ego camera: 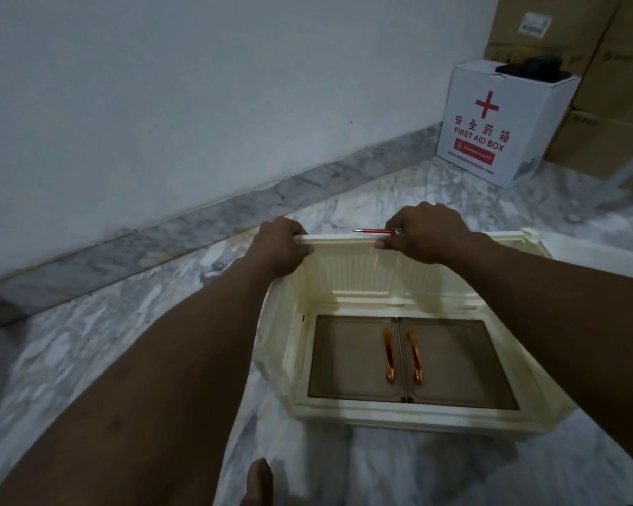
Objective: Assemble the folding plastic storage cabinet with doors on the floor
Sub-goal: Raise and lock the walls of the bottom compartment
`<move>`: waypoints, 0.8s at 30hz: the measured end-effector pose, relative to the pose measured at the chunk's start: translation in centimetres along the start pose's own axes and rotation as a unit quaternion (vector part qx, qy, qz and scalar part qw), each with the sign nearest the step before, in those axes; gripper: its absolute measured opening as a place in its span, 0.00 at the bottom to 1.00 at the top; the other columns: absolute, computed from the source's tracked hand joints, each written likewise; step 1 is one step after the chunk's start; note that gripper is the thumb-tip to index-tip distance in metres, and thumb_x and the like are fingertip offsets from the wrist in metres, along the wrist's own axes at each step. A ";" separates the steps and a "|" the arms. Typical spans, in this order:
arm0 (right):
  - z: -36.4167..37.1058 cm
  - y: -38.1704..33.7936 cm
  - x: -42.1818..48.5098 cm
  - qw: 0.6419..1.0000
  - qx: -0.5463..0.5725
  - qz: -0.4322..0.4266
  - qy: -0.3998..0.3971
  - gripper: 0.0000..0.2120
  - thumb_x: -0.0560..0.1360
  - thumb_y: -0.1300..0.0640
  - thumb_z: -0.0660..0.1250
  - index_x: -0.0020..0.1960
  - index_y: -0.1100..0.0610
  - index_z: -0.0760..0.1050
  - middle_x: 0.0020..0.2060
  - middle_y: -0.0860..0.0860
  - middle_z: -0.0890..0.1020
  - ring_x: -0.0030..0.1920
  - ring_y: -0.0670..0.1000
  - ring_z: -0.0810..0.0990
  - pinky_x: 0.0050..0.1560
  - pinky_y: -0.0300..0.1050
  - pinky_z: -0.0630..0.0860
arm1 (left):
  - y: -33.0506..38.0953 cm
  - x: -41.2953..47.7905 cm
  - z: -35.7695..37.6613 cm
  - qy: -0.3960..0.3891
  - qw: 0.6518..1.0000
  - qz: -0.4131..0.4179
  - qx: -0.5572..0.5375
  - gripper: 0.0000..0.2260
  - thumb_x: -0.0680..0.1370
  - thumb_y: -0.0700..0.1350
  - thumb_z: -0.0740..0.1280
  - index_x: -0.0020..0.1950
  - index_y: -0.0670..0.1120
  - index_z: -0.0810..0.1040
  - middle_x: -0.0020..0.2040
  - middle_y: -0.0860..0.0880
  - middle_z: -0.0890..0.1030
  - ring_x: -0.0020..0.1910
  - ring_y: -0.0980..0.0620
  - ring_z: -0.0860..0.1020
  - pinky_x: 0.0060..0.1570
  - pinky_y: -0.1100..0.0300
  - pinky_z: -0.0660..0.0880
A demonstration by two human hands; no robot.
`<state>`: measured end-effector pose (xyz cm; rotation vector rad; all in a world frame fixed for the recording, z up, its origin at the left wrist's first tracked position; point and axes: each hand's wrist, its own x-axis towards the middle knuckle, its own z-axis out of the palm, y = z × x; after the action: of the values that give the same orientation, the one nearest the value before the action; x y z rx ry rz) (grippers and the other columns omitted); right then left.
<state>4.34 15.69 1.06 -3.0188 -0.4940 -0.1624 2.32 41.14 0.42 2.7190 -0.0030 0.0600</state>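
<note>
A cream plastic cabinet (pixel 348 283) lies on the marble floor with its open side up. At its bottom are two translucent grey doors (pixel 355 356) with orange handles (pixel 389 356). My left hand (pixel 280 250) grips the far wall's top rim at its left corner. My right hand (pixel 428 231) presses on the same rim further right while holding a thin red screwdriver (pixel 375 231), whose tip points left. The fingers of both hands curl over the rim and are hidden behind it.
A white first aid box (pixel 497 129) stands at the back right, with brown cartons (pixel 600 85) behind it. The wall and its grey marble skirting (pixel 198 220) run diagonally on the left. A foot (pixel 258 482) shows at the bottom edge.
</note>
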 end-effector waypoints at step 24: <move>8.5 -8.7 -2.0 0.996 0.033 -0.081 0.020 0.14 0.81 0.44 0.57 0.53 0.50 0.78 0.47 0.53 0.83 0.46 0.58 0.81 0.40 0.47 0.69 | 1.2 1.6 0.3 -0.121 0.987 -0.044 0.092 0.24 0.70 0.48 0.77 0.63 0.41 0.77 0.58 0.42 0.79 0.49 0.46 0.75 0.46 0.55 0.72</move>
<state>0.40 24.08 -7.05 -2.9047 -0.7254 -0.2103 3.90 39.96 0.67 2.8877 0.0535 -0.3116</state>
